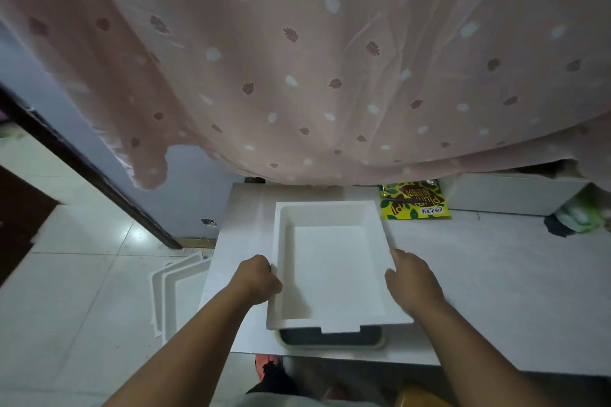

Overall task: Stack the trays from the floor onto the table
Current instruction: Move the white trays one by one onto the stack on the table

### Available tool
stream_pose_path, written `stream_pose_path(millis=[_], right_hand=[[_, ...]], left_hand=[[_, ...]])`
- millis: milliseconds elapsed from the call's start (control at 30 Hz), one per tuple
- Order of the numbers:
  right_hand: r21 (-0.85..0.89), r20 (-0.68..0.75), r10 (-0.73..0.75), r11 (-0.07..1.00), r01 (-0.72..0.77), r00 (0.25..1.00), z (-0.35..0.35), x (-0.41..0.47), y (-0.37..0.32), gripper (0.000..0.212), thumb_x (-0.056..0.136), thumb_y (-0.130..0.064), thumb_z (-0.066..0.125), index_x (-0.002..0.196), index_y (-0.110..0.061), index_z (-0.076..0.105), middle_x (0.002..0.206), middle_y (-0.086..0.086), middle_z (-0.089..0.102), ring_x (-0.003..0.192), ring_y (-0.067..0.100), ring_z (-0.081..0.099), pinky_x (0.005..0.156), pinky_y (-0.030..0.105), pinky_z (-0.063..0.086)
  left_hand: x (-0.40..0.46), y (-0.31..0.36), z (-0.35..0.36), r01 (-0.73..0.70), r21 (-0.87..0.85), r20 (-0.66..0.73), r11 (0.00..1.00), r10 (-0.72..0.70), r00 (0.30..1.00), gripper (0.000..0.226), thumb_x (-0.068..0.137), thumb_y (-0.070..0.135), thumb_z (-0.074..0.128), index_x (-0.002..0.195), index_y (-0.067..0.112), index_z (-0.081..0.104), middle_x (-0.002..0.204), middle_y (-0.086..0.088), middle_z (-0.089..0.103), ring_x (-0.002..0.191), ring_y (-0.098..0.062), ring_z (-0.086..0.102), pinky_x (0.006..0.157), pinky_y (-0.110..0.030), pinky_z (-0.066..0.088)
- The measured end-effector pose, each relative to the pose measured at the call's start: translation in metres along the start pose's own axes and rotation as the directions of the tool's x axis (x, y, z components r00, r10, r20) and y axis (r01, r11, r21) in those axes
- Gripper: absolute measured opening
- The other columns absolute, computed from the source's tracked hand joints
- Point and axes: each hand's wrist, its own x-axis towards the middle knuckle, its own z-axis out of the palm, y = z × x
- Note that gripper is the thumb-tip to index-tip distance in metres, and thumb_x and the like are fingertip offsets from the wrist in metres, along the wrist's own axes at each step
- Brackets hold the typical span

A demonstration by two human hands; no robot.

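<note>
A white rectangular tray (330, 261) lies over a darker tray (330, 339) whose near edge shows beneath it, on the white table (479, 274). My left hand (256, 279) grips the white tray's left rim with curled fingers. At the right rim, my right hand (411, 277) holds the tray the same way. Two more white trays (178, 291) lie nested on the tiled floor just left of the table.
A pink leaf-print curtain (314, 59) hangs over the table's back edge. A yellow-green snack bag (415, 200) and a white box (512, 192) sit at the back right. A dark door frame (82, 158) runs along the left. A red-orange shoe (267, 365) shows below the table.
</note>
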Motion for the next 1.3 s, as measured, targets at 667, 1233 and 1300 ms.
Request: stream_pose_path(millis=[667, 1233, 1300], right_hand=[[0.033, 0.025, 0.011, 0.999, -0.012, 1.0, 0.011, 0.001, 0.004, 0.043, 0.094, -0.028, 0.056, 0.136, -0.02, 0.051, 0.118, 0.001, 0.067, 0.106, 0.024, 0.063, 0.086, 0.038, 0.055], [0.026, 0.019, 0.03, 0.999, -0.031, 0.999, 0.008, 0.011, 0.003, 0.047, 0.093, -0.025, 0.053, 0.138, -0.016, 0.052, 0.119, 0.004, 0.066, 0.107, 0.025, 0.063, 0.084, 0.036, 0.055], [0.031, 0.015, 0.032, 0.999, -0.033, 0.999, 0.007, 0.011, 0.003, 0.049, 0.093, -0.024, 0.054, 0.141, -0.016, 0.049, 0.122, 0.005, 0.065, 0.11, 0.026, 0.062, 0.085, 0.036, 0.054]], left_hand=[[0.013, -0.012, 0.011, -0.021, -0.041, -0.063, 0.999, 0.019, 0.998, 0.025, 0.08, 0.018, 0.069, 0.102, 0.009, 0.063, 0.099, -0.007, 0.065, 0.088, -0.025, 0.064, 0.065, -0.028, 0.052], [0.017, -0.006, 0.009, -0.006, -0.047, -0.083, 0.999, 0.002, 0.997, 0.023, 0.078, 0.012, 0.065, 0.097, 0.002, 0.071, 0.096, -0.011, 0.071, 0.076, -0.024, 0.061, 0.053, -0.022, 0.046], [0.017, -0.006, 0.011, 0.01, -0.032, -0.057, 0.999, -0.012, 0.998, 0.021, 0.077, 0.011, 0.063, 0.093, 0.001, 0.07, 0.093, -0.011, 0.071, 0.068, -0.021, 0.058, 0.051, -0.021, 0.045]])
